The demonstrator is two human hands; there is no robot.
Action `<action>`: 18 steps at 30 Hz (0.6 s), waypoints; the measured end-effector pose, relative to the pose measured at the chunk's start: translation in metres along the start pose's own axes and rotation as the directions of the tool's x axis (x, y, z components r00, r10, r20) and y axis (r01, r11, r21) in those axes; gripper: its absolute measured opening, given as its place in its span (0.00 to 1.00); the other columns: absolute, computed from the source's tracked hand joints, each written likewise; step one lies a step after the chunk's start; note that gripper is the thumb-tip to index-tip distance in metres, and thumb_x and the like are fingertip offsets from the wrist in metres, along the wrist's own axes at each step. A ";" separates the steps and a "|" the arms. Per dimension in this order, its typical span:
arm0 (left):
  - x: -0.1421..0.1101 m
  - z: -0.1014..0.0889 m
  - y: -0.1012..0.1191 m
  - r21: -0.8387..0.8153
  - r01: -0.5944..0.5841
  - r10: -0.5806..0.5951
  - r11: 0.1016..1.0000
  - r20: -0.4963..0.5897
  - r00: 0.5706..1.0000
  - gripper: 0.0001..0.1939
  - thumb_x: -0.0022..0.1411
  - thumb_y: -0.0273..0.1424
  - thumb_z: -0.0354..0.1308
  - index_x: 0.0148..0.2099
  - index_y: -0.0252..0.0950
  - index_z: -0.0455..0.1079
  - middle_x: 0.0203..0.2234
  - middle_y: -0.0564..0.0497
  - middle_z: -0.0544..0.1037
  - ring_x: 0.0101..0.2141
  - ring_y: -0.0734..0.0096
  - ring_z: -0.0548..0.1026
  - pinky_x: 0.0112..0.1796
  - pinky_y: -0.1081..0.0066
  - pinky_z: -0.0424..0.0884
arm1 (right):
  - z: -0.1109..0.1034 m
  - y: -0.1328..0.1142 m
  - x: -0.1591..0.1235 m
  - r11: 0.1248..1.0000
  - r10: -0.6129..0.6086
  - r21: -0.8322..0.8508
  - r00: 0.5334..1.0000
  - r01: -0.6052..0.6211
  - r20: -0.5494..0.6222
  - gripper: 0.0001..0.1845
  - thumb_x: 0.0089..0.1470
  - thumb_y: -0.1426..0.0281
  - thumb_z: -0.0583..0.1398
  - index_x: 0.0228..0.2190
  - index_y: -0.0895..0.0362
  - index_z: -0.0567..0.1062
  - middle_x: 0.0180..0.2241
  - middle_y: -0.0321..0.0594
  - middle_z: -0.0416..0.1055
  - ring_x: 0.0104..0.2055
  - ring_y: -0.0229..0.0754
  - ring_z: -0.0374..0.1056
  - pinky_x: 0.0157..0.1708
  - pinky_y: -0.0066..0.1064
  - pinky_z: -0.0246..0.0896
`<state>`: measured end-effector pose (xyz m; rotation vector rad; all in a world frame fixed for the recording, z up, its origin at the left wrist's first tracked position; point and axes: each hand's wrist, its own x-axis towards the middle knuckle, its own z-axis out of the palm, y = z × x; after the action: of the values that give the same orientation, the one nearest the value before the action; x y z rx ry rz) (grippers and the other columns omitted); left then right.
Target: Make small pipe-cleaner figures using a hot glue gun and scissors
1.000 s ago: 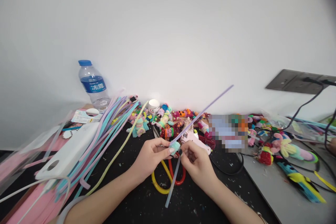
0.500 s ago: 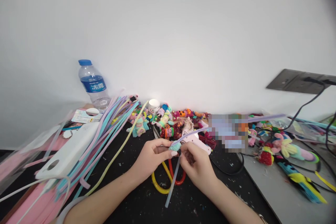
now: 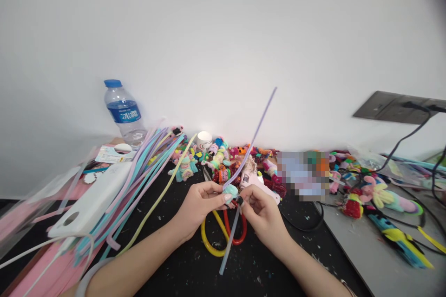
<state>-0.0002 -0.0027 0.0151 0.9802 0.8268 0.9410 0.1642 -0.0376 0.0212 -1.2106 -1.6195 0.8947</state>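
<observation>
My left hand (image 3: 202, 204) pinches a small pale teal fuzzy piece (image 3: 230, 191) between thumb and fingers. A long purple pipe cleaner (image 3: 256, 134) rises from that piece toward the upper right. My right hand (image 3: 261, 209) is closed beside it, its fingertips together at a small black spot (image 3: 239, 201); what they hold is too small to make out. Below the hands lie scissors with yellow and red handles (image 3: 213, 251). A translucent glue stick (image 3: 228, 248) crosses over the handles. Just behind my right hand lies a pink glue gun (image 3: 266, 191).
On the left are a bundle of pastel pipe cleaners (image 3: 139, 185), a white power strip (image 3: 94, 199) and a water bottle (image 3: 123, 111). Fuzzy figures (image 3: 219, 158) line the wall; more figures (image 3: 383, 195) lie right, near black cables (image 3: 406, 139) from a wall socket (image 3: 379, 106).
The purple pipe cleaner has swung from pointing right, nearly level, to standing steeply upward. The teal piece has turned and moved slightly left; both hands stay close together.
</observation>
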 end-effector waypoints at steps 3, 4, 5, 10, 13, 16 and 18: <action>0.000 0.001 0.001 0.028 -0.027 0.026 0.999 0.005 1.000 0.10 0.46 0.31 0.67 0.30 0.31 0.71 0.23 0.51 0.78 0.26 0.73 0.75 0.31 0.73 0.71 | 0.001 0.000 -0.001 1.000 -0.014 -0.003 1.000 0.013 -0.004 0.04 0.52 0.73 0.53 0.25 0.56 0.64 0.21 0.32 0.58 0.22 0.34 0.54 0.22 0.25 0.52; 0.000 0.001 0.001 0.039 -0.043 0.043 0.998 0.011 0.999 0.10 0.46 0.30 0.67 0.30 0.31 0.71 0.23 0.51 0.79 0.26 0.72 0.75 0.32 0.72 0.71 | 0.001 0.000 -0.001 1.000 -0.022 -0.014 1.000 0.022 -0.006 0.04 0.51 0.74 0.53 0.25 0.56 0.64 0.21 0.31 0.58 0.22 0.34 0.53 0.21 0.25 0.52; 0.000 0.001 0.000 0.050 -0.060 0.059 0.997 0.016 0.998 0.10 0.46 0.30 0.67 0.31 0.31 0.71 0.24 0.50 0.79 0.27 0.72 0.76 0.33 0.72 0.72 | 0.001 0.000 -0.002 0.999 -0.032 -0.029 0.999 0.032 -0.010 0.04 0.51 0.74 0.54 0.25 0.56 0.64 0.20 0.31 0.57 0.21 0.33 0.53 0.21 0.25 0.51; 0.002 -0.003 -0.006 0.115 -0.133 0.128 0.984 0.056 0.990 0.12 0.45 0.29 0.67 0.34 0.31 0.72 0.30 0.48 0.80 0.33 0.66 0.77 0.37 0.68 0.72 | 0.002 0.001 -0.003 0.994 -0.064 -0.088 0.998 0.063 -0.007 0.05 0.50 0.76 0.55 0.25 0.56 0.64 0.20 0.30 0.57 0.22 0.33 0.53 0.21 0.24 0.51; 0.001 -0.004 -0.007 0.152 -0.162 0.156 0.975 0.046 0.987 0.12 0.46 0.30 0.67 0.34 0.31 0.72 0.30 0.47 0.80 0.32 0.65 0.77 0.37 0.67 0.73 | 0.002 0.001 -0.003 0.995 -0.056 -0.087 0.998 0.057 0.009 0.05 0.51 0.75 0.54 0.25 0.56 0.64 0.21 0.31 0.57 0.22 0.34 0.53 0.21 0.25 0.51; 0.001 -0.003 -0.005 0.143 -0.141 0.135 0.980 0.048 0.990 0.11 0.48 0.31 0.65 0.34 0.31 0.72 0.28 0.48 0.80 0.30 0.66 0.77 0.35 0.68 0.73 | 0.002 0.000 -0.003 0.998 -0.030 -0.048 0.999 0.031 0.017 0.05 0.52 0.73 0.54 0.25 0.56 0.63 0.20 0.31 0.57 0.21 0.34 0.53 0.21 0.25 0.51; 0.001 -0.003 -0.003 0.106 -0.086 0.078 0.991 0.073 0.994 0.11 0.49 0.32 0.65 0.35 0.31 0.73 0.27 0.48 0.79 0.28 0.68 0.76 0.33 0.70 0.72 | 0.002 -0.002 -0.003 1.000 -0.020 0.002 1.000 0.020 0.024 0.05 0.52 0.72 0.54 0.25 0.56 0.63 0.20 0.31 0.57 0.21 0.34 0.53 0.21 0.25 0.51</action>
<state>-0.0013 -0.0015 0.0112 1.1424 0.7917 0.9351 0.1620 -0.0410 0.0220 -1.1849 -1.6464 0.9010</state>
